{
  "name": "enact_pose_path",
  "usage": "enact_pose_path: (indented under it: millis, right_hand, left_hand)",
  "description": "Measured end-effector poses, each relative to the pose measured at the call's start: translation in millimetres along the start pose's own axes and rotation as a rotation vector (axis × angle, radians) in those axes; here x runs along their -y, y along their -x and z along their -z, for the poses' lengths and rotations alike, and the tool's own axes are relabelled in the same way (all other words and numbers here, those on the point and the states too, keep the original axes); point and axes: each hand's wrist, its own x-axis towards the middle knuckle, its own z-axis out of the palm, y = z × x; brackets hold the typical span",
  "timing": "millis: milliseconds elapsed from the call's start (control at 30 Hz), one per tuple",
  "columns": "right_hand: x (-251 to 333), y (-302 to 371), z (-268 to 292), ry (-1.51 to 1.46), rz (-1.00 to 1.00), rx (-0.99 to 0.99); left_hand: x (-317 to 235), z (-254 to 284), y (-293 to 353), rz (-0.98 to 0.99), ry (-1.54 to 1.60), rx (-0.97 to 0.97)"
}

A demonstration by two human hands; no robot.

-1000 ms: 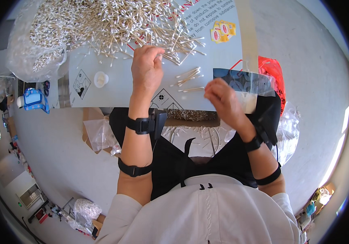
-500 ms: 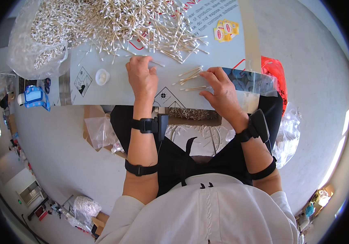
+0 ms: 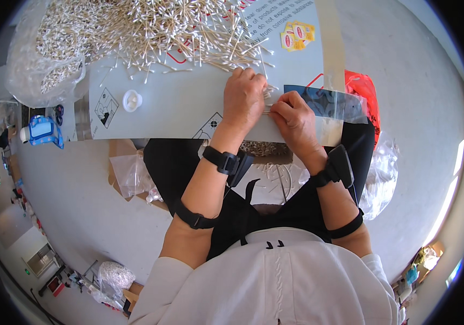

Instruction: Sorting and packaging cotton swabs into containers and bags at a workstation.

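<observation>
My left hand [image 3: 244,101] is closed over a small group of cotton swabs [image 3: 267,93], whose white tips show beside its curled fingers. How many swabs it grips is hidden. Close on its right, my right hand [image 3: 295,119] pinches thin cotton swabs [image 3: 267,112] between thumb and forefinger, low over the table [image 3: 161,105]. Beyond both hands spreads a large loose heap of cotton swabs [image 3: 150,32], some stray ones reaching toward my left hand.
A clear plastic bag [image 3: 18,76] of swabs stands far left. On the table are a small white round cup [image 3: 132,101], yellow stickers [image 3: 298,36] and a dark film strip [image 3: 318,101]. A red bag [image 3: 370,95] hangs right; below is an open box of swabs [image 3: 267,151].
My left hand has moved right, from the near edge of the heap to the small group of swabs, and its fingers have closed. My right hand now pinches swabs, thumb against forefinger.
</observation>
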Motion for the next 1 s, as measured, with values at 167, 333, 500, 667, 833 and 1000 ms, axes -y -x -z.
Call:
enact_pose_path:
  millis: [167,333,500,667,833,1000]
  right_hand:
    - [0.6,3.3,8.1,-0.114,-0.172,0.000]
    - [-2.8,-26.3,4.6,-0.113,-0.286,-0.041]
    - [-9.3,-73.0,-13.5,0.227,-0.083,-0.104]
    - [-25.6,-86.9,-16.9,0.344,-0.185,-0.077]
    - [-24.6,-63.0,1.8,0.351,-0.252,-0.006]
    - [-17.3,-41.1,4.4,0.168,-0.074,0.036]
  left_hand:
    - [6.1,17.0,17.1,0.074,0.013,-0.219]
    - [40.5,28.6,8.2,0.169,-0.095,-0.295]
    - [53.3,22.2,-23.2,0.149,-0.099,-0.254]
    - [62.4,17.2,-43.7,0.128,-0.130,-0.235]
    - [73.2,21.4,-36.3,0.261,-0.163,-0.285]
    - [61.0,16.6,-33.9,0.190,-0.149,-0.297]
